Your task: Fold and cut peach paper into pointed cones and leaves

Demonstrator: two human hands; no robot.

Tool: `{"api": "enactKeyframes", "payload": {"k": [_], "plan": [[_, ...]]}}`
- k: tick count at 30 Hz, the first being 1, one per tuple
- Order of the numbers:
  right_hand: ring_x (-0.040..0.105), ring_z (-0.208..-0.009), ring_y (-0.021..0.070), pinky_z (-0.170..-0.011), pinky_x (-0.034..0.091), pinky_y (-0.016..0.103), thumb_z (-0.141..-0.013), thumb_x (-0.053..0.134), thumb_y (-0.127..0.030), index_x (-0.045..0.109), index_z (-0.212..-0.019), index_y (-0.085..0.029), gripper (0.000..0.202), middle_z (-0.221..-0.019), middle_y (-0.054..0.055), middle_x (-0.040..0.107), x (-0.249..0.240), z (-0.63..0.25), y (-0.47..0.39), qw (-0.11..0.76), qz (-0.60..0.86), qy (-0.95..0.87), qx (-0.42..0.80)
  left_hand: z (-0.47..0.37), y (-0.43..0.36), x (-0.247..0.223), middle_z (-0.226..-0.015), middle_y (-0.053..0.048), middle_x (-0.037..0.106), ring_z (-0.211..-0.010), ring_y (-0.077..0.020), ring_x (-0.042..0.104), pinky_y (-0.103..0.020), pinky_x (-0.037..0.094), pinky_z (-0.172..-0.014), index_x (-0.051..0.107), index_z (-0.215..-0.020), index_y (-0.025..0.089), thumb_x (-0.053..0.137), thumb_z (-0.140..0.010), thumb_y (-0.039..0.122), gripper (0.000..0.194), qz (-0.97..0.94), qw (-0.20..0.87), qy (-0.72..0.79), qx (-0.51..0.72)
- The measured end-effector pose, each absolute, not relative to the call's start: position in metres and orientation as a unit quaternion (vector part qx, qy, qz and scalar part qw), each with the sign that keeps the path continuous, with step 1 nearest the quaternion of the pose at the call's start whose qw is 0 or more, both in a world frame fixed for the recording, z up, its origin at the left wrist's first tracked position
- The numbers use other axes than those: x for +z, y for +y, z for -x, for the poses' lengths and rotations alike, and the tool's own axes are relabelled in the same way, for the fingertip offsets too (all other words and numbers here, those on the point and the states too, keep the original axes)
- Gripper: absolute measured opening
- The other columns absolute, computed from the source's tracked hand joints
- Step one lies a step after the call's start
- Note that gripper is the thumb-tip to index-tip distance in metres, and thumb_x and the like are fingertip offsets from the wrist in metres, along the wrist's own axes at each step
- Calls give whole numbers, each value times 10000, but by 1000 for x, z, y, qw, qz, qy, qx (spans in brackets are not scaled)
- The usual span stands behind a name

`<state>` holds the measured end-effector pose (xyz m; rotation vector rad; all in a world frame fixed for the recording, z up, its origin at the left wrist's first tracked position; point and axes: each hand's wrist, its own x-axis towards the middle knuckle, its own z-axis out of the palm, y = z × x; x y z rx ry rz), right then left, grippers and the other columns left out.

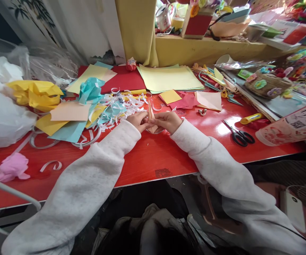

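Between both hands, over the middle of the red table (147,163), is a folded piece of peach paper (151,111) with a narrow point standing up. My left hand (137,121) grips its left side with fingers closed. From the other side my right hand (168,120) pinches the same paper, and the fingertips of both hands meet there. The lower part of the paper is partly hidden by the fingers. Just behind the hands lie a yellow paper square (170,96) and red paper pieces (187,101). Curly white paper strips (118,104) are heaped beside my left hand.
Black-handled scissors (241,137), a yellow tube (251,118) and a tilted drink cup (288,125) are on the right. Yellow sheets (168,78) lie at the back. Crumpled yellow paper (34,95), a white plastic bag (4,117) and pink crumpled paper (12,167) are on the left.
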<state>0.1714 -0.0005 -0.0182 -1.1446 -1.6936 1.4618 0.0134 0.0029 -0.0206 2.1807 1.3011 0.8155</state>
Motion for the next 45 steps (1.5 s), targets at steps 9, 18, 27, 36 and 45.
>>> {"api": "enactKeyframes", "payload": {"k": [9, 18, 27, 36, 45], "plan": [[561, -600, 101, -554, 473, 225, -638, 584, -358, 576, -714, -113, 257, -649, 7, 587, -11, -167, -7, 280, 386, -671, 568, -12, 3, -11, -608, -13, 546, -556, -106, 495, -252, 403, -549, 530, -629, 124, 626, -571, 365, 266, -660, 456, 425, 420], [592, -538, 102, -543, 488, 214, -623, 617, -310, 583, -731, -81, 255, -620, 45, 634, -5, -172, -7, 160, 322, -581, 730, -10, 2, -8, -586, 24, 534, -542, -85, 521, -231, 428, -538, 538, -698, 151, 668, -550, 322, 261, -667, 502, 336, 436], [592, -508, 92, -547, 489, 190, -578, 655, -284, 583, -710, -57, 272, -575, 51, 634, 2, -181, -5, 56, 294, -549, 780, 2, 1, 3, -476, -7, 553, -427, -103, 518, -236, 432, -436, 572, -571, 132, 676, -532, 374, 266, -685, 517, 346, 378], [581, -488, 87, -547, 493, 209, -634, 621, -273, 564, -710, -62, 231, -576, 44, 630, -3, -184, 3, 68, 318, -555, 766, 4, 11, -14, -533, 16, 518, -497, -62, 464, -173, 387, -484, 571, -677, 140, 507, -711, 302, 178, -807, 282, 397, 335], [584, -501, 102, -511, 489, 202, -611, 631, -309, 588, -676, -87, 235, -573, 35, 625, -5, -182, 3, 65, 359, -600, 712, 3, 10, -15, -524, 16, 505, -494, -66, 424, -178, 334, -504, 553, -625, 137, 423, -754, 246, 213, -863, 99, 401, 291]]}}
